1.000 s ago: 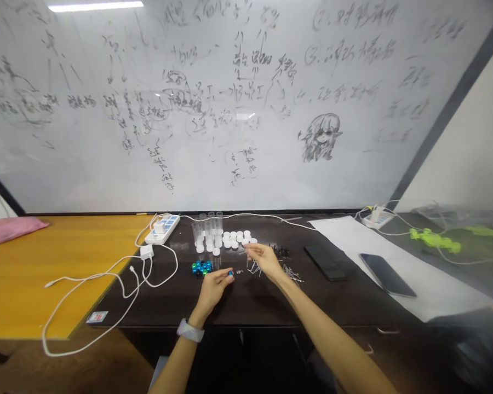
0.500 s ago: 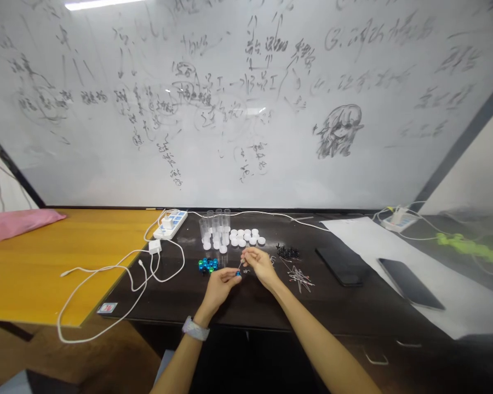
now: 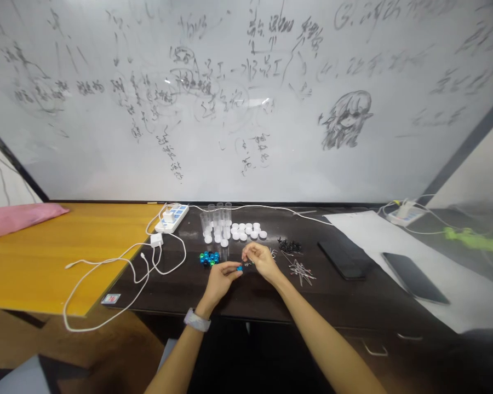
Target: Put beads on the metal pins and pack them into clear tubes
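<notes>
My left hand pinches a small shiny blue bead between its fingertips over the dark table. My right hand is closed in a pinch just right of the bead, holding a thin metal pin I can barely make out. The two hands nearly touch. A cluster of blue and green beads lies just left of my hands. White caps and clear small tubes stand behind them. A heap of metal pins and a pile of small black pieces lie to the right.
A white power strip with a charger and a looping white cable lies at left, by the yellow table. Two dark phones and white paper lie at right. A whiteboard with writing backs the table.
My right hand came back from near the white caps to meet the left hand at the bead. The camera tilted down slightly.
</notes>
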Motion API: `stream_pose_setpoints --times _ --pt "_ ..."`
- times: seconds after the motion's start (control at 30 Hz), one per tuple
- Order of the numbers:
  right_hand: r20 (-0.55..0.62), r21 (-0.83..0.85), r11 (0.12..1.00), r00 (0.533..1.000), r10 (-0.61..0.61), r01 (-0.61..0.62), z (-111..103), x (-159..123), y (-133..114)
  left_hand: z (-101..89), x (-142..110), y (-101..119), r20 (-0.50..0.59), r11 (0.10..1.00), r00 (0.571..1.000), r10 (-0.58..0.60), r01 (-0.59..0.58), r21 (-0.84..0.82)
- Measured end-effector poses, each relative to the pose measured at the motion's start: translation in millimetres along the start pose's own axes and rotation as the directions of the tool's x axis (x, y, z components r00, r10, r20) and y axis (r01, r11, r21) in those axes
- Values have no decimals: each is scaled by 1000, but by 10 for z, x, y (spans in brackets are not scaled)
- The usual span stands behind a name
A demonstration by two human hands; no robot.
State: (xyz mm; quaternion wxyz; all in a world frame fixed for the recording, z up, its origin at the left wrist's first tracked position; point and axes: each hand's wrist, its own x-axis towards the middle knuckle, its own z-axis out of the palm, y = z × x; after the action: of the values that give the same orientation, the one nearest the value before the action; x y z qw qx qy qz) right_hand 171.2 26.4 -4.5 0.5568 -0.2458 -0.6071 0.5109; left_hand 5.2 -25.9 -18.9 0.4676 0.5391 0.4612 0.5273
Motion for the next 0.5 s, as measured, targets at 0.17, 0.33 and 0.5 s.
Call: stream_pose_setpoints --times 0.17,0.33,0.5 --pt "32 -22 1000 999 -19 20 -2 -2 13 2 5 -2 9 1000 1000 -9 9 -12" --pt "53 -77 996 998 -29 33 -16 -5 37 2 9 -16 15 1000 1000 -13 14 -20" --pt "77 -113 992 996 -48 57 -31 -7 41 -4 12 -48 24 1000 1000 -12 12 -24"
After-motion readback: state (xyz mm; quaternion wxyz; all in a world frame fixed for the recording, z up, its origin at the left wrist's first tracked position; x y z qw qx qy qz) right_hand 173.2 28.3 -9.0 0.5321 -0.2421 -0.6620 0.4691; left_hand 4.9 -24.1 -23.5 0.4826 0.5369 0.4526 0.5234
